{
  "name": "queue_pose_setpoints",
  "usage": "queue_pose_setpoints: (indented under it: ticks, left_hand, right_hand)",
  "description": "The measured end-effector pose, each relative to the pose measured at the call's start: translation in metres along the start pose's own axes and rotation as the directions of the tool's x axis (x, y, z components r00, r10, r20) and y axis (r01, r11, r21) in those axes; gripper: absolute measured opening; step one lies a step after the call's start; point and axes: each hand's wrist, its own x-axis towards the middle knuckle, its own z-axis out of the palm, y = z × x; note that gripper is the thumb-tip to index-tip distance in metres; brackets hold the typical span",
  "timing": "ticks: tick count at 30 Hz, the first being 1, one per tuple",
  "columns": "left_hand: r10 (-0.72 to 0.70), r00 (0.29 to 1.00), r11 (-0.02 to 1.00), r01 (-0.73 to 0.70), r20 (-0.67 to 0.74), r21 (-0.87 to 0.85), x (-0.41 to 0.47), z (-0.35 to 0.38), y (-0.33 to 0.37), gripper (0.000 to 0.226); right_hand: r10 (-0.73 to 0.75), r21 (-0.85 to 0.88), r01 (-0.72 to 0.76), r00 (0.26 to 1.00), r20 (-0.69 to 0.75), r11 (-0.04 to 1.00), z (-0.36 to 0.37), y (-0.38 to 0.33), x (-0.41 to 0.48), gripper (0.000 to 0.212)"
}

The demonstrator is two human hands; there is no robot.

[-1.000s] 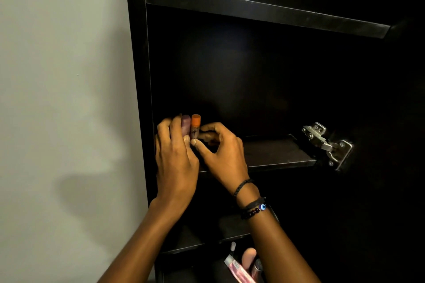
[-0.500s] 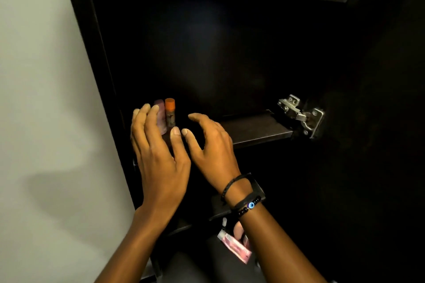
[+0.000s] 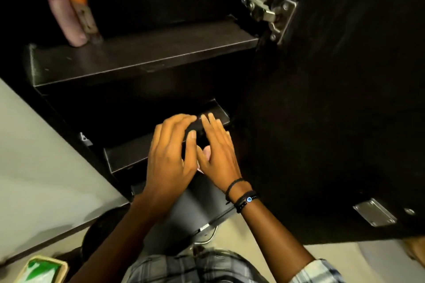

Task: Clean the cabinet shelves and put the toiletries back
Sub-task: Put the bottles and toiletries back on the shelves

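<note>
1. The mauve plastic tube (image 3: 62, 10) and the orange-capped stick (image 3: 79, 4) stand touching at the left back of the dark upper shelf (image 3: 149, 53).
2. A pink sliver (image 3: 206, 152) shows between my hands; I can't identify it.
3. My left hand (image 3: 170, 156) and right hand (image 3: 217, 147) are spread flat, gripping nothing I can see.
4. I judge restocking is underway; next I'd pinch that pink item.

From where I sit, the person wears a checked shirt (image 3: 195, 266) in grey, white and pale blue, seen at the bottom of my feed. Its right sleeve (image 3: 315, 271) ends near the elbow, in the same check. Just behind the right hand (image 3: 218, 151) I see a thin black cord bracelet (image 3: 234, 185), then a strand of small black beads (image 3: 240, 207) carrying one round blue bead (image 3: 248, 200) with a pale centre.
</note>
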Motion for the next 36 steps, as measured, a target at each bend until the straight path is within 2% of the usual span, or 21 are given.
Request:
queue_pose_setpoints:
  ticks: [3,5,8,10,14,16,18,21,25,30,33,36]
  left_hand:
    - [-0.115,0.982,0.992,0.123,0.151,-0.039,-0.018,0.037,-0.011,0.024]
    - [-0.190,0.953,0.978,0.206,0.237,-0.044,-0.031,0.060,-0.020,0.024]
    - [-0.207,0.915,0.977,0.213,0.347,0.023,-0.049,0.093,-0.040,0.030]
    - [-0.244,0.864,0.966,0.255,0.441,0.037,-0.061,0.115,-0.055,0.041]
    - [-0.206,0.817,0.977,0.204,0.538,0.064,-0.075,0.160,-0.082,0.066]
    - [-0.206,0.808,0.977,0.205,0.552,0.064,-0.073,0.178,-0.092,0.058]
    - [-0.252,0.750,0.962,0.265,0.612,0.072,-0.064,0.192,-0.097,0.043]
    - [-0.311,0.709,0.941,0.325,0.632,0.098,-0.051,0.213,-0.102,0.043]
    - [-0.324,0.641,0.940,0.303,0.696,0.158,-0.046,0.232,-0.106,0.039]
    - [-0.343,0.650,0.936,0.174,0.678,0.306,-0.049,0.246,-0.105,0.020]
    - [-0.401,0.645,0.913,0.224,0.650,0.341,-0.056,0.257,-0.115,0.028]
    - [-0.349,0.664,0.932,0.171,0.661,0.319,-0.054,0.259,-0.116,0.036]
  right_hand:
    - [0.261,0.099,-0.262,0.965,0.024,0.960,0.009,0.048,-0.015,0.064]
    - [0.382,0.081,-0.389,0.920,0.086,0.918,0.009,0.072,-0.026,0.068]
    - [0.481,-0.006,-0.487,0.861,0.166,0.873,0.012,0.103,-0.041,0.069]
    - [0.517,-0.076,-0.515,0.824,0.231,0.854,0.019,0.121,-0.048,0.067]
    - [0.512,-0.166,-0.485,0.797,0.321,0.859,0.031,0.143,-0.054,0.060]
    - [0.486,-0.193,-0.446,0.800,0.351,0.874,0.036,0.152,-0.052,0.057]
    - [0.459,-0.228,-0.399,0.803,0.381,0.888,0.040,0.158,-0.048,0.053]
    - [0.420,-0.277,-0.326,0.798,0.431,0.904,0.048,0.167,-0.042,0.052]
    - [0.432,-0.356,-0.282,0.768,0.473,0.891,0.063,0.177,-0.036,0.052]
    - [0.418,-0.383,-0.248,0.778,0.468,0.890,0.078,0.187,-0.035,0.048]
    - [0.416,-0.391,-0.238,0.777,0.472,0.889,0.080,0.190,-0.033,0.047]
    - [0.413,-0.388,-0.238,0.781,0.468,0.890,0.081,0.192,-0.030,0.043]
